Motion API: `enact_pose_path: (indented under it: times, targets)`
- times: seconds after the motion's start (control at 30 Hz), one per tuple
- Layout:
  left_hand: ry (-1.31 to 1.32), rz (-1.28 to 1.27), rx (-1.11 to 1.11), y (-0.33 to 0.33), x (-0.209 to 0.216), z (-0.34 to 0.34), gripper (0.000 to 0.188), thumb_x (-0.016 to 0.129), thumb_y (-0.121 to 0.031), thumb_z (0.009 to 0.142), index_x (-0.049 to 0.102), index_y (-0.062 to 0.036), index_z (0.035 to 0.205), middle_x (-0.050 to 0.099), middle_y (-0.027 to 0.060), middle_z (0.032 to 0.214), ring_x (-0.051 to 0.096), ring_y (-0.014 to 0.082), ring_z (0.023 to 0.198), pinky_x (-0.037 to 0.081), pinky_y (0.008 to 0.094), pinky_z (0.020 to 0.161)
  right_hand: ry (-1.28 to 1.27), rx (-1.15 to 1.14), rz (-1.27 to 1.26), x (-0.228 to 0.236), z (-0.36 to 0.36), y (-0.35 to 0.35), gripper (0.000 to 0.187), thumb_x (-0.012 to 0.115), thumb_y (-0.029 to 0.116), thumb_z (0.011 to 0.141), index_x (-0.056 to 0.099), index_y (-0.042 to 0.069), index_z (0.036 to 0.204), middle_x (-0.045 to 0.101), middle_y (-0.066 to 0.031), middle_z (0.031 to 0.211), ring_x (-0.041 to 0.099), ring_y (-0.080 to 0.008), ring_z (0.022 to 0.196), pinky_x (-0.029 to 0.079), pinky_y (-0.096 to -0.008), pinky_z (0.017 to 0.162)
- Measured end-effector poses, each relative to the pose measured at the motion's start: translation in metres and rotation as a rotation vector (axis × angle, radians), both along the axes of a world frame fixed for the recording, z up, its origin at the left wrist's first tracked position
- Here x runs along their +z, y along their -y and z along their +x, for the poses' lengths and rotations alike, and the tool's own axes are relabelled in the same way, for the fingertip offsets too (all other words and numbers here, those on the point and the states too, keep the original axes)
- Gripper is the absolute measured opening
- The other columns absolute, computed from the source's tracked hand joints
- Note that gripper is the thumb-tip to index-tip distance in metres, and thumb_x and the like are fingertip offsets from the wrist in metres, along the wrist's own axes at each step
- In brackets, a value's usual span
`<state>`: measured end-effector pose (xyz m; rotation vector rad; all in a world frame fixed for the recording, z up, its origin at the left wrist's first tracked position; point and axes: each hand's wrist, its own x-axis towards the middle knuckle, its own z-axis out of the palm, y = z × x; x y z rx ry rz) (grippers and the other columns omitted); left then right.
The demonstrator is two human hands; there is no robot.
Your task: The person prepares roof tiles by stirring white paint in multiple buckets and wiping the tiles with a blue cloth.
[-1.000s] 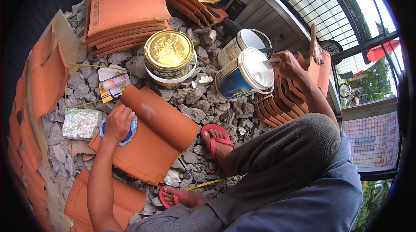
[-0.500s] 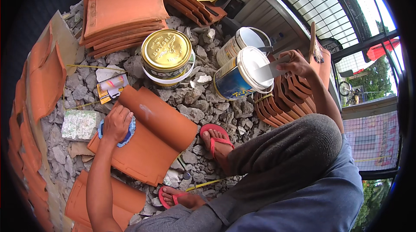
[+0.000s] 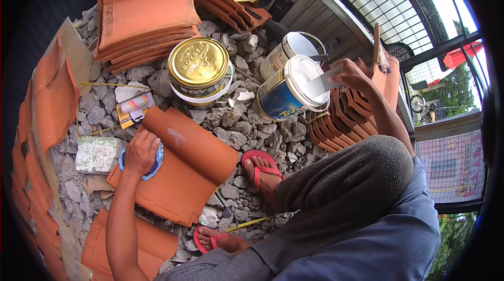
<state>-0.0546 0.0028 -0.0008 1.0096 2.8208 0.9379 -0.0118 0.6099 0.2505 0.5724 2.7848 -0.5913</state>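
Observation:
In my right hand (image 3: 348,74) is a flat putty knife (image 3: 318,86), its pale blade reaching into the mouth of a white-topped bucket (image 3: 282,97) with a blue label. What coats the inside of that bucket looks white. My left hand (image 3: 140,152) is closed over a blue, crumpled-edged thing (image 3: 156,168), cloth or plastic. It rests on the left part of an orange clay roof tile (image 3: 181,168) lying across the rubble. My fingers and wrist hide much of the blue thing. A pale smear marks the tile's raised curve.
Behind the bucket stands an open white pail (image 3: 302,46). A gold-lidded can (image 3: 198,63) sits on another container. Stacked tiles (image 3: 147,13) rise at the back, with more tiles (image 3: 341,123) at right. A pale block (image 3: 97,154) and a small yellow package (image 3: 132,109) lie on broken concrete (image 3: 231,118).
My right hand has moved slightly left, carrying the putty knife further over the bucket's mouth. The left hand keeps its place on the blue thing. The whole view has shifted a little.

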Motion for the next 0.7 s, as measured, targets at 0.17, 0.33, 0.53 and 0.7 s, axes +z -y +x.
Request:
enact_pose_path:
  times: [0.17,0.33,0.53,0.7]
  targets:
    - [0.002,-0.005,0.010,0.002,0.001,0.000,0.021,0.061,-0.022,0.102,0.064,-0.0042,0.092,0.060,0.0161,0.091,0.063,0.0403,0.090,0.051,0.0516,0.081,-0.030,0.097,0.193,-0.028,-0.008,-0.013,0.036,0.080,0.011,0.077,0.076,-0.007,0.107,0.076,-0.0238,0.091,0.076,-0.0310,0.088,0.059,-0.0402,0.084]
    - [-0.006,0.009,0.009,0.001,0.003,0.001,0.021,0.061,-0.022,0.102,0.064,-0.0045,0.092,0.060,0.0159,0.090,0.063,0.0400,0.090,0.051,0.0515,0.080,-0.078,0.069,0.291,-0.028,-0.012,-0.015,0.040,0.078,0.012,0.081,0.074,-0.004,0.118,0.076,-0.0277,0.097,0.076,-0.0384,0.094,0.059,-0.0433,0.088]
    - [0.000,-0.002,0.009,0.004,0.000,0.002,0.021,0.061,-0.023,0.102,0.064,-0.0047,0.093,0.060,0.0158,0.091,0.063,0.0400,0.091,0.051,0.0516,0.081,-0.221,0.177,0.398,-0.032,-0.008,-0.005,0.037,0.076,0.010,0.083,0.074,-0.003,0.118,0.075,-0.0287,0.096,0.075,-0.0426,0.094,0.059,-0.0449,0.087]
    - [0.014,0.004,0.002,0.002,0.000,0.003,0.021,0.061,-0.023,0.102,0.065,-0.0045,0.093,0.060,0.0161,0.092,0.063,0.0405,0.091,0.051,0.0517,0.081,-0.169,0.193,0.373,-0.025,-0.005,0.022,0.035,0.077,0.012,0.084,0.075,-0.003,0.115,0.076,-0.0277,0.094,0.076,-0.0410,0.090,0.059,-0.0445,0.084]
